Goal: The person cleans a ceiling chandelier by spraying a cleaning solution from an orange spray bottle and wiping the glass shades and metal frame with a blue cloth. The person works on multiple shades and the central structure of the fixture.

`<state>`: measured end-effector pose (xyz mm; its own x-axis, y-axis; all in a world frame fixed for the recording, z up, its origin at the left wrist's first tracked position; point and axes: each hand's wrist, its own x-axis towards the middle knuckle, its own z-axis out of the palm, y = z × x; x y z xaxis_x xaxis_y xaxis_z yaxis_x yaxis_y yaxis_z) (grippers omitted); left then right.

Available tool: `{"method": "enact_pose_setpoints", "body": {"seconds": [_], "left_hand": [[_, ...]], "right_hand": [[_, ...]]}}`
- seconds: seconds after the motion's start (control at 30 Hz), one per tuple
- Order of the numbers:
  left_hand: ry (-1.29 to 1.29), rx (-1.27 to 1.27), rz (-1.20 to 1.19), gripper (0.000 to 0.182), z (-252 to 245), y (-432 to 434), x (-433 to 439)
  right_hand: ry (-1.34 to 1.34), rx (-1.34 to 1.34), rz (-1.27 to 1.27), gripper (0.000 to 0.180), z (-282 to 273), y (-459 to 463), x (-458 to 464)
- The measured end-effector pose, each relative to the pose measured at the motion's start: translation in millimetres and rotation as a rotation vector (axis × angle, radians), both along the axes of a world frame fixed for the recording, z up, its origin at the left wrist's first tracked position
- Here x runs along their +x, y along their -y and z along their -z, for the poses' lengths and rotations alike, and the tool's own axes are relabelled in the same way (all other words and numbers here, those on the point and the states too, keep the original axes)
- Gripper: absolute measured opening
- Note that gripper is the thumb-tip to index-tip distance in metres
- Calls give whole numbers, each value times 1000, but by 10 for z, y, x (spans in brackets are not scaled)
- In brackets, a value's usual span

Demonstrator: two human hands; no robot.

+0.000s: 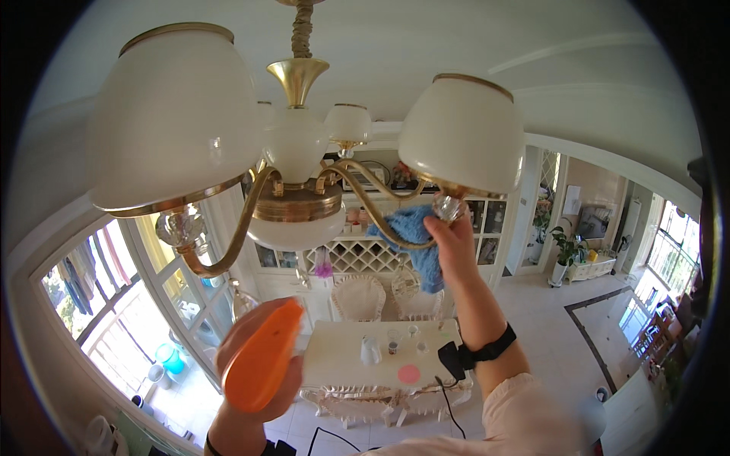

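A brass chandelier (pixel 296 202) with white glass shades hangs close before me. My right hand (pixel 458 251) is raised under the right shade (pixel 463 137), holding a blue terry cloth (pixel 419 228). Its fingers are at the faceted crystal ball (pixel 448 207), and the cloth drapes over the end of the curved brass arm (pixel 369 206). Lower left, my left hand (pixel 274 393) grips a smooth orange plastic object (pixel 263 356), whose underside is hidden. That hand is apart from the chandelier, below the left shade (pixel 177 122) and its crystal ball (pixel 181 225).
Far below stands a cream dining table (pixel 336 347) bearing a white pitcher (pixel 370 350), several glasses and a pink round mat (pixel 409 374). Chairs (pixel 358 297) surround it. Crystal drops (pixel 406 283) hang beneath the chandelier. A black cable (pixel 450 407) dangles near my right forearm.
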<state>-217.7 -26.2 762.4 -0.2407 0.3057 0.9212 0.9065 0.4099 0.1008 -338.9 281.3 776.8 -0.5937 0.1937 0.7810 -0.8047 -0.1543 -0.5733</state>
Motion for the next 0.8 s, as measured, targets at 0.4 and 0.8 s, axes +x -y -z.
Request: {"method": "enact_pose_setpoints", "body": {"seconds": [0.4,0.8], "left_hand": [[369,-9,343,47,-1561,-1124,-468],[677,218,323,49,-1248,-852,-861]], "right_hand": [[-5,5,-94,51,199,218,-129],[-78,15,-158,50,198,300,-73]]}}
